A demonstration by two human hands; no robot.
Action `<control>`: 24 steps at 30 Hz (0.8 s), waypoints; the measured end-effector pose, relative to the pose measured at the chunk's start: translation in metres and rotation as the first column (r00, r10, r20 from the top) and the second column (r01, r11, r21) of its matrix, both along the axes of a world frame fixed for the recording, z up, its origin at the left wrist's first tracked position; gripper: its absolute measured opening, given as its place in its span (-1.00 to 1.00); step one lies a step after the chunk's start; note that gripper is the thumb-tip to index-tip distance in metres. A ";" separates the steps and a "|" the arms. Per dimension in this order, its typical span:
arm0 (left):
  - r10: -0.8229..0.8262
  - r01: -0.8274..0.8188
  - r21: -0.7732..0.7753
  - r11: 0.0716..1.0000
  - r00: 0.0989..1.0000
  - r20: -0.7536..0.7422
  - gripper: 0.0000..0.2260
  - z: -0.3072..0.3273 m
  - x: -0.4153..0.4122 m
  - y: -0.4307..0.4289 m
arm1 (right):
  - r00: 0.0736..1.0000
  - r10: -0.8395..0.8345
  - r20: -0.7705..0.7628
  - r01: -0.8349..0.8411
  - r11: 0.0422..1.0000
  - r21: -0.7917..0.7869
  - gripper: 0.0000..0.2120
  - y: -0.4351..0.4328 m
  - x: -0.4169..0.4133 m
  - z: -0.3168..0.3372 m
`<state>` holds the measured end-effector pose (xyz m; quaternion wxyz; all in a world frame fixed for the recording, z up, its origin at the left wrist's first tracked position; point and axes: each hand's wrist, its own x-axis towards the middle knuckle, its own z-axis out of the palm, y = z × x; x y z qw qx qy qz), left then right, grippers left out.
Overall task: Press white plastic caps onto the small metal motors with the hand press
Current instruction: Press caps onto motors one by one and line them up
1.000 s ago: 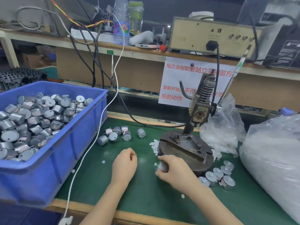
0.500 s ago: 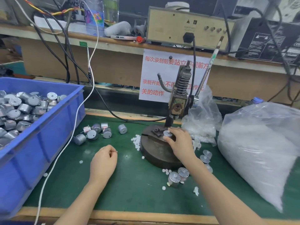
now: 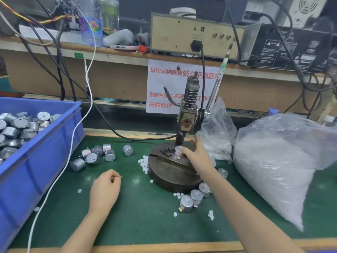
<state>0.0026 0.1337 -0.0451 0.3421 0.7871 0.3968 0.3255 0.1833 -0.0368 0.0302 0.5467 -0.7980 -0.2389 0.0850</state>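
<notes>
Silver round metal motor [image 3: 177,150] on dark round iron press base [image 3: 169,172]; right hand [image 3: 197,156] thumb touches it, fingers spread. Left hand [image 3: 105,189] pinches tiny white plastic cap [image 3: 120,177].

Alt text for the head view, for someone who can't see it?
A right hand touches a motor seated on the hand press base; the left hand lies curled on the green mat. Loose motors, white caps and a blue bin of motors surround it.
</notes>
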 end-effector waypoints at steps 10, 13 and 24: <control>0.009 -0.009 -0.019 1.000 1.000 0.028 -0.82 0.000 0.001 0.001 | 0.987 -0.140 -0.077 0.160 0.878 0.450 -0.41 0.008 0.041 0.137; 0.011 -0.011 -0.018 1.000 1.000 0.028 -0.82 0.001 0.001 0.000 | 0.980 -0.169 -0.104 0.199 0.824 0.531 -0.45 0.008 0.038 0.163; 0.036 -0.035 -0.027 0.999 0.999 0.024 -0.83 0.002 0.002 0.000 | 0.938 -0.291 0.188 0.065 0.680 0.730 -0.81 -0.013 -0.037 0.106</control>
